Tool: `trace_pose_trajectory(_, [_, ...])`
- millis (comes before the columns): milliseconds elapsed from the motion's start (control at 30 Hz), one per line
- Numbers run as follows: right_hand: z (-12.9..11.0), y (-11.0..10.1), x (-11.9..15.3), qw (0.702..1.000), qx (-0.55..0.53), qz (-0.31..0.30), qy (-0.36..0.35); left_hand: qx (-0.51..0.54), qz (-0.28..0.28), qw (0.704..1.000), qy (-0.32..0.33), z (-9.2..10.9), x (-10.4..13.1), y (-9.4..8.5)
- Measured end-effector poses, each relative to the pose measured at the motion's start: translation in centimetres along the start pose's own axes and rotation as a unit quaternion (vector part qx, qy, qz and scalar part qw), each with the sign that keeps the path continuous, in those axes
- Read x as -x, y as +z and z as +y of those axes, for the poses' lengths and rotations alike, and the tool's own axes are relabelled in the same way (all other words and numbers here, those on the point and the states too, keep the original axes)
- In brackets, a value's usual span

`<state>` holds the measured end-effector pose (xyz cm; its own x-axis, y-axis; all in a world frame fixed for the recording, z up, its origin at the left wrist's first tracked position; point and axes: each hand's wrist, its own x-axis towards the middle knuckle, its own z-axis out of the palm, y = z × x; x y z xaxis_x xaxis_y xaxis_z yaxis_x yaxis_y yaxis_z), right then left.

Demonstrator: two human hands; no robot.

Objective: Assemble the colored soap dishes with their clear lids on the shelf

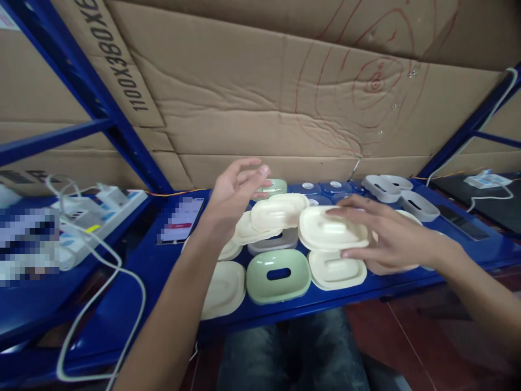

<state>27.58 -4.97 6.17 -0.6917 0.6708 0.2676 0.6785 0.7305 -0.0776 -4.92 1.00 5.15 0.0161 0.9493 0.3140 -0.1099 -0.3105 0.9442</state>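
My right hand (382, 228) grips a shallow cream soap dish (325, 231) at its right side, fingers over the top and thumb below. It is raised just above another cream dish (340, 270). My left hand (234, 190) hovers over the left part of the group with its fingers apart, holding nothing. Near it, a cream dish (272, 213) overlaps others. A light green soap dish (279, 288) with an oval slot lies at the front, beside a cream dish (223, 288). Behind my hands is another green dish (277, 187), partly hidden.
Grey slotted dishes (419, 205) and transparent blue pieces (336, 188) sit at the back of the blue shelf (163, 288). A phone (181, 220) and a power strip (118, 214) with white cables lie left. A dark phone (464, 221) lies right. Cardboard (244, 119) stands behind.
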Motion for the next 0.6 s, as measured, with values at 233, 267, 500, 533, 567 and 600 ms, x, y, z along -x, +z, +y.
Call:
trace_pose_trajectory(233, [-1.2, 3.6, 5.2, 0.996, 0.071, -0.051, -0.001, 0.020, -0.020, 1.000, 0.007, 0.0, -0.2, 0.0])
trace_pose_trajectory(267, [-1.1, 3.9, 5.3, 0.996, 0.075, -0.051, -0.003, 0.017, -0.021, 1.000, 0.008, 0.0, -0.2, 0.0])
trace_pose_trajectory(500, [-0.6, 5.4, 5.5, 0.994, 0.093, -0.052, -0.011, 0.003, -0.018, 1.000, 0.003, -0.3, -0.2, 0.0])
trace_pose_trajectory(533, [-0.6, 5.5, 5.6, 0.994, 0.092, -0.054, -0.011, 0.005, -0.016, 1.000, 0.002, -0.2, -0.1, 0.0])
trace_pose_trajectory(567, [-0.6, 5.5, 5.6, 0.994, 0.091, -0.057, -0.011, 0.007, -0.015, 1.000, 0.000, -0.2, -0.1, 0.0])
trace_pose_trajectory(600, [-0.6, 5.6, 5.7, 0.994, 0.090, -0.060, -0.011, 0.010, -0.013, 1.000, -0.002, -0.1, -0.1, 0.1])
